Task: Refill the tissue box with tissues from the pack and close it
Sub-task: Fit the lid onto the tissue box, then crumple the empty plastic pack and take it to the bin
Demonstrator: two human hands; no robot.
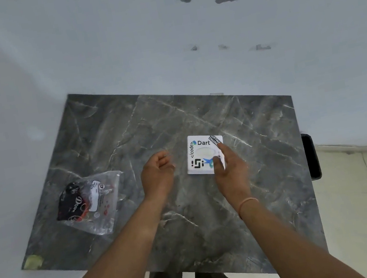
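Both forearms are stretched over the table (267, 173): the left hand (158, 174) hangs loosely curled and empty, while the right hand's (229, 171) grip is closed on the tissue box (200, 154) edge. The closing step seems in hand, with the pack (91, 201) apparently emptied at far left; firm lid seating is called for next.

The right hand (229, 170) covers the near right corner of the tissue box (200, 154), hiding any grip; a dark object (311, 155) beyond the table (263, 150) edge stays partly hidden, possibly a chair.
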